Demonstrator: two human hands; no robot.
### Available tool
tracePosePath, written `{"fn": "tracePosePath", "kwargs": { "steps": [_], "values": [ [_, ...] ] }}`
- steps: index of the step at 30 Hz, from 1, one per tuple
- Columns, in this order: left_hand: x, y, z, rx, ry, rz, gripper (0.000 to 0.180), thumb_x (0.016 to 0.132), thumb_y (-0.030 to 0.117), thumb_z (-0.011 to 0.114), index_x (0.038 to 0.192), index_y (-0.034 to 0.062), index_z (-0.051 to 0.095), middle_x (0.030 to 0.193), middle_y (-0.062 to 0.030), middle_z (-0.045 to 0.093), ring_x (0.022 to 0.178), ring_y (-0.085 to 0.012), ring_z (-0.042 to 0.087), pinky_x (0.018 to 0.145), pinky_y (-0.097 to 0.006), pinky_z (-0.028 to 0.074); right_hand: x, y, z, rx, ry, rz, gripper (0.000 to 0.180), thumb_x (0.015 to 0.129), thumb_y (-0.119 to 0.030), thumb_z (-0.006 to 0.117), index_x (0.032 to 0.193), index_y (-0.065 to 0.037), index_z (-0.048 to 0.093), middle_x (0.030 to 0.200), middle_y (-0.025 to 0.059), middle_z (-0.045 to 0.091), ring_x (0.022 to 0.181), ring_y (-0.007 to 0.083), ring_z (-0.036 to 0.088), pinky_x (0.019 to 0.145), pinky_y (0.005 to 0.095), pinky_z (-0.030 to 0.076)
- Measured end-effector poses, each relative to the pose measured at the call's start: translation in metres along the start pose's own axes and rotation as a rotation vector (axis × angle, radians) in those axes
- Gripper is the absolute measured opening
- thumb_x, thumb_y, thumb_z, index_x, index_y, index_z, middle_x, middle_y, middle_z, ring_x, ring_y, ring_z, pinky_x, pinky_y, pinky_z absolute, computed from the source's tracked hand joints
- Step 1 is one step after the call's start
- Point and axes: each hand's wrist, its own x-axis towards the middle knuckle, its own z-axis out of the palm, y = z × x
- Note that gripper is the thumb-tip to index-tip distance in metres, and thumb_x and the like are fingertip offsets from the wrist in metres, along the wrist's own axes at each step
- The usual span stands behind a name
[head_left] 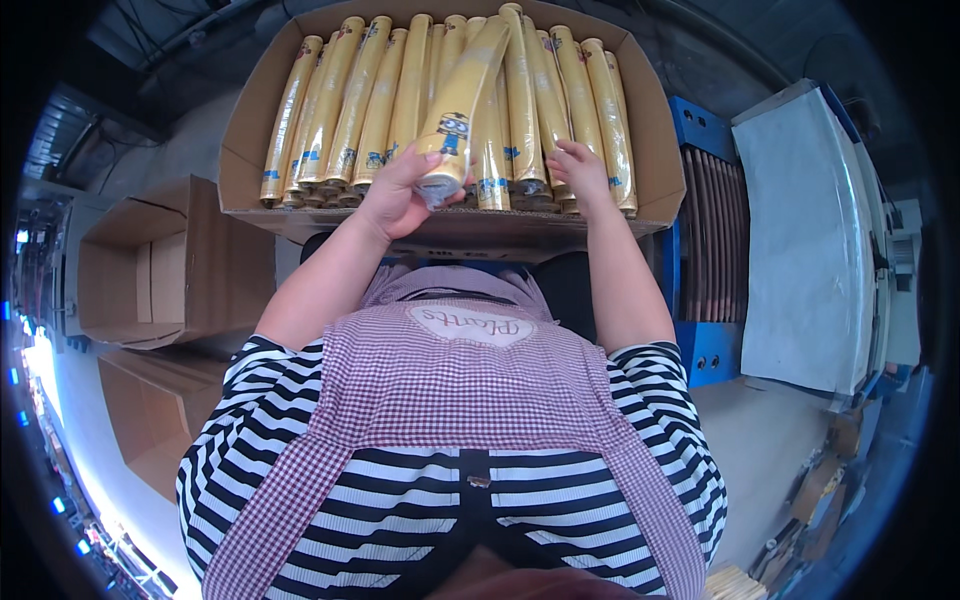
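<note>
An open cardboard box (pixel 250 130) stands in front of me, filled with several long yellow wrapped rolls (pixel 340 105) lying side by side. My left hand (pixel 400 190) grips the near end of one yellow roll (pixel 462 100), which is lifted and tilted above the others. My right hand (pixel 580 172) rests with spread fingers on the near ends of the packed rolls at the right side of the box. Both forearms are bare and reach up from my striped sleeves.
Two empty cardboard boxes (pixel 160 265) (pixel 150 420) stand at my left. A blue machine with dark rollers (pixel 712 235) and a grey flat surface (pixel 800 230) is at my right. Wooden and cardboard scraps (pixel 820 490) lie at the lower right.
</note>
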Motion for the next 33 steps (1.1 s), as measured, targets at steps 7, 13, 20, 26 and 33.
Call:
{"fn": "tracePosePath", "kwargs": {
  "steps": [7, 13, 20, 26, 33],
  "values": [
    [0.0, -0.008, 0.045, 0.491, 0.0, -0.044, 0.063, 0.094, 0.023, 0.064, 0.146, 0.0047, 0.033, 0.121, -0.0134, 0.059, 0.103, -0.021, 0.065, 0.077, -0.032, 0.057, -0.029, -0.09, 0.087, 0.757, -0.371, 0.163, 0.069, 0.092, -0.018, 0.066, 0.148, 0.001, 0.029, 0.119, 0.0225, 0.059, 0.103, 0.0312, 0.066, 0.083, 0.0399, 0.057],
    [0.047, -0.005, -0.036, 0.817, 0.186, -0.236, 0.075, 0.093, 0.042, 0.066, 0.149, 0.003, 0.035, 0.132, -0.0151, 0.059, 0.114, -0.0256, 0.06, 0.093, -0.038, 0.051, -0.038, -0.088, 0.045, 0.56, -0.381, 0.058, 0.059, 0.088, -0.016, 0.067, 0.138, -0.006, 0.039, 0.107, 0.0199, 0.063, 0.087, 0.0281, 0.069, 0.073, 0.0381, 0.06],
    [0.196, 0.0, -0.041, 1.324, 0.592, 0.332, 0.115, 0.074, 0.035, 0.083, 0.155, 0.0025, 0.008, 0.131, -0.0291, 0.055, 0.122, -0.0411, 0.054, 0.105, -0.042, 0.043, -0.122, -0.128, -0.001, 0.373, -0.464, -0.101, 0.109, 0.069, -0.023, 0.083, 0.155, -0.007, 0.017, 0.116, 0.019, 0.059, 0.088, 0.0275, 0.068, 0.072, 0.0365, 0.059],
    [0.234, 0.081, 0.012, 0.979, 0.516, 0.722, 0.116, 0.074, 0.029, 0.084, 0.156, 0.0147, 0.004, 0.133, -0.0246, 0.054, 0.119, -0.038, 0.056, 0.103, -0.042, 0.045, -0.212, -0.145, -0.043, 0.187, -0.56, -0.064, 0.127, 0.06, -0.024, 0.088, 0.157, -0.009, 0.008, 0.118, 0.018, 0.056, 0.091, 0.0268, 0.067, 0.076, 0.0383, 0.059],
    [0.159, 0.094, 0.072, 0.717, 0.289, 0.834, 0.069, 0.082, 0.017, 0.08, 0.14, 0.0125, 0.043, 0.123, -0.0138, 0.057, 0.112, -0.0217, 0.058, 0.096, -0.036, 0.049, -0.25, -0.092, -0.06, 0.095, -0.48, -0.071, 0.115, 0.063, -0.014, 0.086, 0.156, -0.002, 0.018, 0.15, 0.0104, 0.04, 0.138, 0.0197, 0.039, 0.113, 0.0346, 0.03]
  ]
}}
